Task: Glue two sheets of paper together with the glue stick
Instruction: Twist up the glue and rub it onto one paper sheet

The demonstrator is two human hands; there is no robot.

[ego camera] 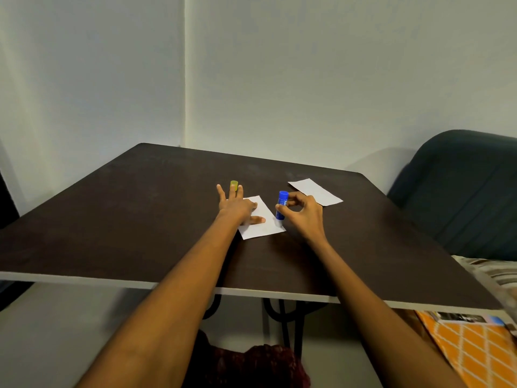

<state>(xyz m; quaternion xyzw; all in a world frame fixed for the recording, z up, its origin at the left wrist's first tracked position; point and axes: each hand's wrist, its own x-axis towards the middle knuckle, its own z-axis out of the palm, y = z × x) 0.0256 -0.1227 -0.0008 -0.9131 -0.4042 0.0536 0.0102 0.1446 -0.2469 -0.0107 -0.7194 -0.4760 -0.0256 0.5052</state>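
Observation:
A white sheet of paper [263, 224] lies on the dark table [140, 219]. My left hand [237, 205] rests flat on its left part, fingers spread, pinning it down. My right hand [303, 211] grips a blue glue stick [282, 205], held upright with its lower end touching the sheet's right edge. The yellow-green cap [234, 185] stands on the table just beyond my left fingertips. A second white sheet [314, 191] lies farther back to the right, behind my right hand.
A dark green chair [461, 191] stands against the table's right side. An orange patterned item [475, 348] and a striped cloth [492, 273] lie below the table's near right corner. Walls close in behind the table.

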